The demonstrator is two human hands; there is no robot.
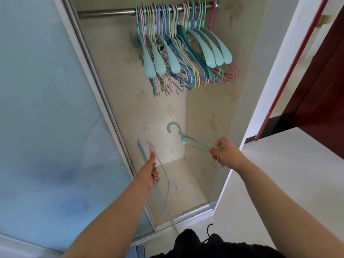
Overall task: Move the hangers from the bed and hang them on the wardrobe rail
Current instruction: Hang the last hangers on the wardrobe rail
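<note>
Right hand [226, 154] pinches a teal hanger [188, 139] by one arm end, hook leading toward the rail [104, 12]. Left hand [149, 171] grips blurred spare hangers [162, 181], likely queued. Rail's right end already crowded with hung hangers [186, 53].

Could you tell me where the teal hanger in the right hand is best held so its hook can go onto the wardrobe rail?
Probably where the right hand already pinches it: at the outer end of the arm of the teal hanger, coming from below and from the right. The hook points up and away from the hand, leaving it free to reach the rail.
</note>
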